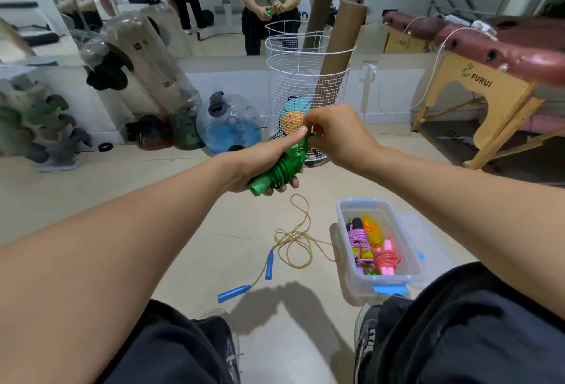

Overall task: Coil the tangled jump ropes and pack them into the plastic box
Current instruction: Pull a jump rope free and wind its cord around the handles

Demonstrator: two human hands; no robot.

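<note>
My left hand (263,160) grips a green jump rope (282,166), its cord wound in tight turns around the handles. My right hand (336,133) pinches the loose green end at the top of the coil. Below on the floor lies a tangled yellowish rope with blue handles (269,264). To its right stands the clear plastic box (409,249), holding coiled purple (359,238), orange (371,226) and pink (388,257) ropes.
A white wire basket (305,84) with cardboard tubes and a ball stands just beyond my hands. A wooden massage table (489,84) is at the right, water bags and dumbbells at the left. A mirror lines the back wall. My shoes show at the bottom.
</note>
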